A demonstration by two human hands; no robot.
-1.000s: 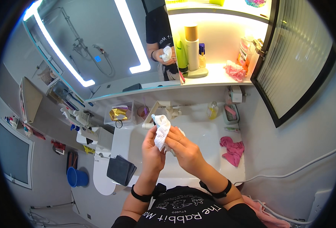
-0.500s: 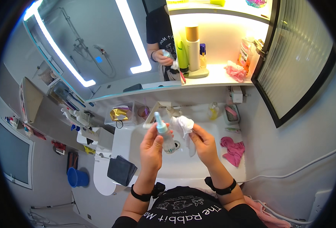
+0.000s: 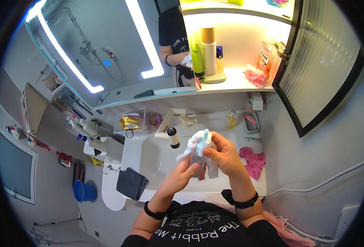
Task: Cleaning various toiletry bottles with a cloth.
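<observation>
Over the sink, my left hand point(image 3: 181, 173) is closed around the body of a small clear bottle point(image 3: 196, 159) with a light blue tapered top point(image 3: 205, 136). My right hand point(image 3: 227, 155) pinches a white cloth point(image 3: 184, 154), which is draped around the bottle's neck and shoulder. Only the blue tip rises above the cloth. Part of the bottle is hidden by the cloth and my fingers. Both hands are close together in front of the beige faucet point(image 3: 173, 138), whose spout has a black end.
The white sink point(image 3: 155, 164) spans the counter. A clear box point(image 3: 117, 128) and folded dark cloths point(image 3: 131, 184) are at left. A yellow-liquid bottle point(image 3: 231, 120), soap basket point(image 3: 251, 124) and pink cloth point(image 3: 253, 161) are at right. A lit cabinet point(image 3: 235, 49) stands open above, its glass door point(image 3: 318, 61) swung out.
My hands have come together. The white cloth in my right hand now wraps the bottle's top, and the bottle has moved right and nearer me, uncovering the faucet spout.
</observation>
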